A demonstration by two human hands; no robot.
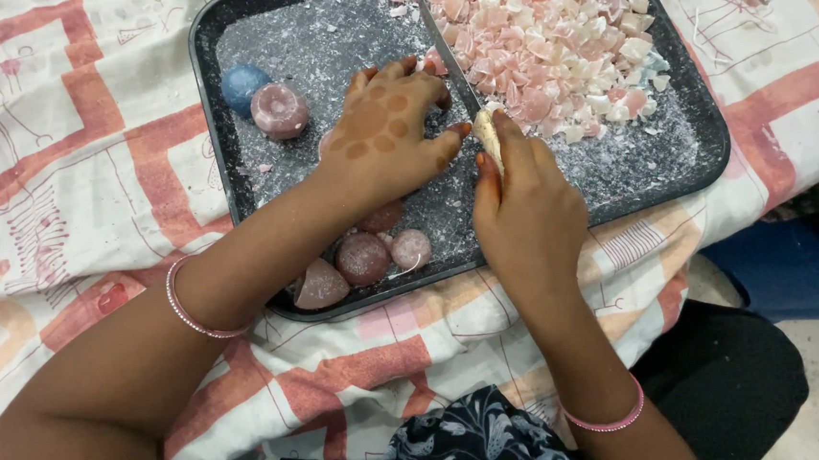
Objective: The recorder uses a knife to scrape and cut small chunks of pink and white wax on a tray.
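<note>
My right hand (527,214) grips a knife (452,56) by its pale handle, the blade pointing away across a dark tray (698,167). My left hand (388,131), patterned with brown dots, rests palm down on the tray just left of the blade, covering a pinkish piece; its fingertips touch the blade's side. A heap of pink and white chopped pieces (550,42) fills the tray's far right. Whole round pieces lie on the tray: a blue one (243,84), a pink one (280,110) and several brownish-pink ones (364,259) near the front edge.
The tray sits on a cloth (50,178) with red, orange and white squares. White crumbs dust the tray floor. Pink bangles circle both wrists. A blue object (796,265) stands on the floor at right, past the table edge.
</note>
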